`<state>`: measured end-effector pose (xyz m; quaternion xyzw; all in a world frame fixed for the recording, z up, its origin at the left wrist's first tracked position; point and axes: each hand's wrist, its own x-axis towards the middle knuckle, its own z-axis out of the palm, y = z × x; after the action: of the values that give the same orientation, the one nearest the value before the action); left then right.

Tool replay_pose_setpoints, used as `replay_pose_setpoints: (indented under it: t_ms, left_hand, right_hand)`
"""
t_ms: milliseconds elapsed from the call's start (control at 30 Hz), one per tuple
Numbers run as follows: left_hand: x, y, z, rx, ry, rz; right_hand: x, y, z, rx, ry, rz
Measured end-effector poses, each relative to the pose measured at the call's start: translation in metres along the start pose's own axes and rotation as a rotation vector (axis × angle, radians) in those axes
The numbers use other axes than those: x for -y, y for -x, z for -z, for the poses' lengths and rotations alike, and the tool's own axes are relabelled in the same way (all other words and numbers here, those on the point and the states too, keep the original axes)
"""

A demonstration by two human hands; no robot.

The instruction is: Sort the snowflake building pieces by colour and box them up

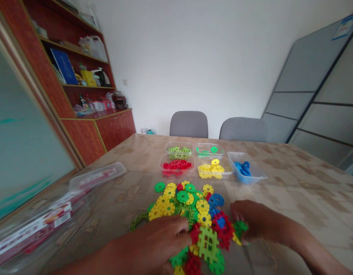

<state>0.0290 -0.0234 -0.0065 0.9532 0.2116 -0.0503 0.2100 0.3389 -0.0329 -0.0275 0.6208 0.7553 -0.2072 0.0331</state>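
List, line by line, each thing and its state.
Piece pile: loose, colours mixed
Lime-piece tub: open, stocked
Green-piece tub: open, sparsely stocked
Red-piece tub: open, stocked
Yellow-piece tub: open, stocked
Blue-piece tub: open, stocked
Low cupboard: shut
Labelled packaging: lying flat
Left hand: at pile, grip hidden
Right hand: around green piece, grip unclear

We reach across a patterned table (296, 183), our left hand (166, 238) at a heap of notched plastic pieces (203, 206) toward the near edge, our right hand (252, 217) curled at a green piece (240, 227) on the heap's right side. Five clear tubs (257, 169) of colored pieces stand nearer the far edge, two gray chairs (188, 124) beyond; clear packaging (97, 176) lies along the left edge.
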Motion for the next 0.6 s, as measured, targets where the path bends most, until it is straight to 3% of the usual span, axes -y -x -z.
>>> replay_pose_setpoints:
  t_ms: [200, 367, 500, 600]
  left_hand:
    - [-0.001, 0.001, 0.001, -0.01, -0.063, 0.055]
    - [0.001, -0.002, 0.002, 0.046, -0.115, 0.067]
    - [0.005, 0.0, 0.002, 0.035, -0.117, 0.067]
    - [0.008, 0.001, 0.001, 0.027, -0.11, 0.059]
  right_hand:
    - [0.0, 0.002, 0.006, 0.099, -0.257, 0.179]
    - [0.01, 0.012, 0.017, 0.095, -0.378, 0.264]
    - [0.037, 0.021, 0.013, 0.243, -0.335, 0.355]
    - [0.051, 0.021, 0.001, 0.219, -0.249, 0.39]
